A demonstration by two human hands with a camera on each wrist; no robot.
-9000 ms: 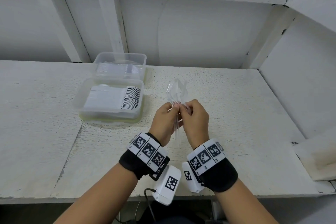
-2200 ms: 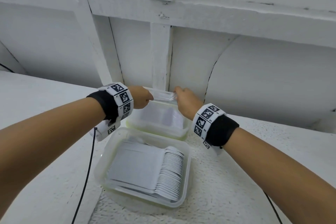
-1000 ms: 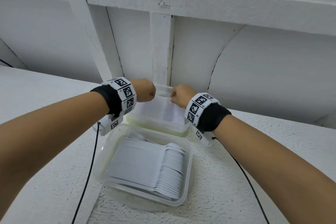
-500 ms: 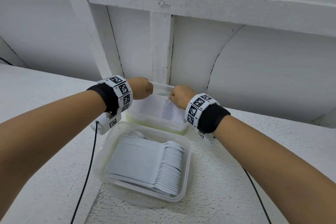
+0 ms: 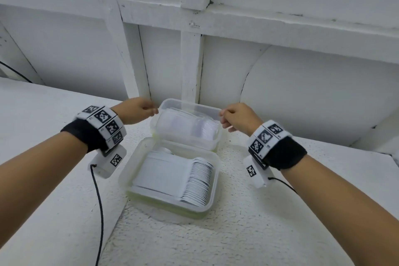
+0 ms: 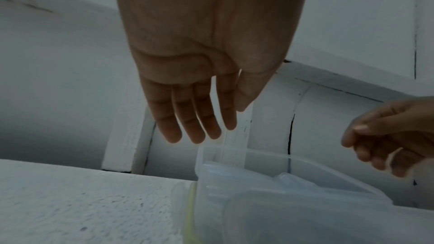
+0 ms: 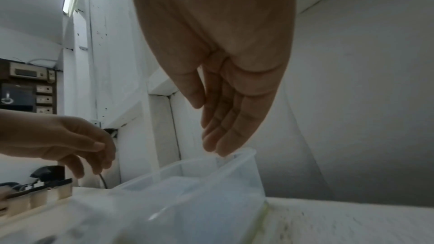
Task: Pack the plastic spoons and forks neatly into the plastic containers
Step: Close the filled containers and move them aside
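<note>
A bundle of clear plastic cutlery point(image 5: 190, 124) now lies inside the rear container point(image 5: 167, 101), which stands at the back edge of the desk point(image 5: 280, 211) against the white wall frame point(image 5: 191, 67). Half a second ago both hands were clenched over this tub, lowering the bundle in; now they have let go and drawn apart to either side. The left hand point(image 5: 136, 110) hovers just off the tub's left rim, its grip released, fingers point(image 6: 187, 118) hanging straight and holding nothing. The right hand point(image 5: 237, 117) sits just off the right rim, its grip likewise released, fingertips point(image 7: 223, 147) close above the near corner. The front container point(image 5: 138, 157), touching the rear one, holds a neat overlapping row of white spoons point(image 5: 196, 179). Whether the clear pieces are forks cannot be told. Judging by the empty hands, this batch is delivered; any loose cutlery left to pack lies out of view.
</note>
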